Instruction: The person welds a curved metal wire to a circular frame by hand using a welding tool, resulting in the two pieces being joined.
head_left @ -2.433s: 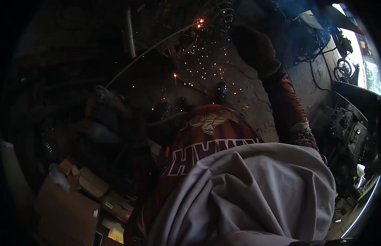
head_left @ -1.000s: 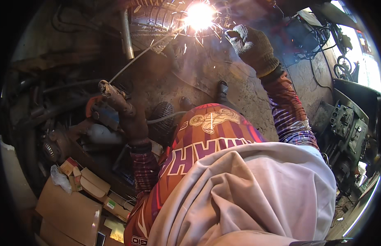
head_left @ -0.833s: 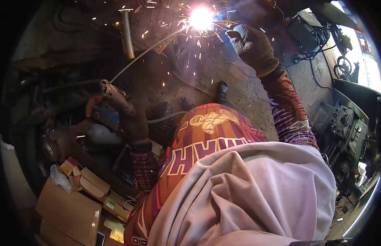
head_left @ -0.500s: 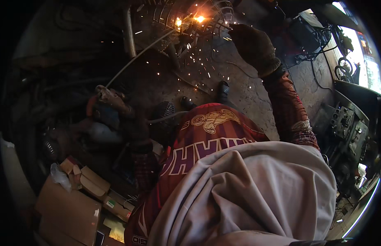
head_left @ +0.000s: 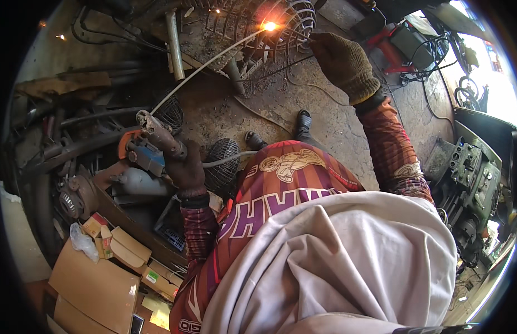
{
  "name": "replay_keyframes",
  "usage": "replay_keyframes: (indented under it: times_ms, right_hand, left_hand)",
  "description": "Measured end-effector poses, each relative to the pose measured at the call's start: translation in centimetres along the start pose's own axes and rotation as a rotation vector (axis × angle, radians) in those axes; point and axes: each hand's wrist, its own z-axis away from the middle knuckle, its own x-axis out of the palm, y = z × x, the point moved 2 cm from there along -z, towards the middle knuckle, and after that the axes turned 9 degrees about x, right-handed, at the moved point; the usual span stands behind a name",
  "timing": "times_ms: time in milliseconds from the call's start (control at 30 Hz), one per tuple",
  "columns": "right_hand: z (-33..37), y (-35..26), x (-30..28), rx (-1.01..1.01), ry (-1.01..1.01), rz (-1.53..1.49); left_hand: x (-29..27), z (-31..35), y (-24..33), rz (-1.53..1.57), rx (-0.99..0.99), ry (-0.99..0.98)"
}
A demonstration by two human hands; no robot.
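My left hand (head_left: 187, 171), in a dark glove, is closed around a welding electrode holder (head_left: 163, 135). A long pale welding rod (head_left: 208, 62) runs from the holder up to a bright glowing spot on a rounded metal cage (head_left: 303, 19) of curved bars. My right hand (head_left: 347, 67), in a brown knitted glove, is at the cage's right side. Its fingers are pinched on a thin metal rod (head_left: 299, 34) that reaches into the bars. A darker thin rod (head_left: 281, 69) slants down and left from beneath those fingers.
A metal pipe (head_left: 175, 47) stands left of the cage. Another wire cage (head_left: 223, 161) sits by my left hand, near a blue-and-orange tool (head_left: 146, 158). Cardboard boxes (head_left: 94, 281) lie lower left. A machine (head_left: 473, 181) stands right, and a cable (head_left: 264, 116) crosses the floor.
The shower of sparks has mostly gone and the scene looks brighter. Two bright spots have become one main glow at the rod's tip. Both hands stay nearly in place.
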Motion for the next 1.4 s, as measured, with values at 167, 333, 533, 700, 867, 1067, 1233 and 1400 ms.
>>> replay_keyframes:
  times_ms: [167, 333, 533, 700, 867, 1067, 1233, 1400]
  right_hand:
    - [0.0, 0.0, 0.2, -0.002, -0.012, -0.002]
    - [1.7, 6.2, 3.4, -0.188, 0.211, -0.074]
    - [0.8, 2.2, 1.4, -0.058, 0.102, 0.05]
    - [0.1, 1.4, 0.8, -0.017, -0.038, -0.07]
    - [0.0, 1.3, 0.4, -0.003, -0.087, -0.05]
    - [0.6, 4.7, 3.1, -0.152, -0.076, 0.041]
    - [0.2, 2.2, 1.5, -0.305, -0.038, 0.35]
    - [0.0, 1.2, 1.1, -0.207, 0.019, 0.185]
  left_hand:
    - [-0.1, 0.1, -0.5, 0.011, 0.02, 0.004]
    - [0.0, 0.3, -0.8, 0.385, -0.166, 0.108]
    - [0.4, -0.3, 3.1, -0.01, 0.008, -0.067]
    - [0.8, 0.4, 2.3, -0.048, 0.064, -0.063]
    - [-0.8, -0.1, 0.7, -0.628, 0.021, -0.091]
    - [-1.1, -1.0, 0.8, -0.641, 0.488, 0.113]
    - [-2.2, 0.7, -3.4, -0.349, 0.225, 0.054]
    - [-1.7, 0.7, -4.1, -0.09, 0.023, 0.002]
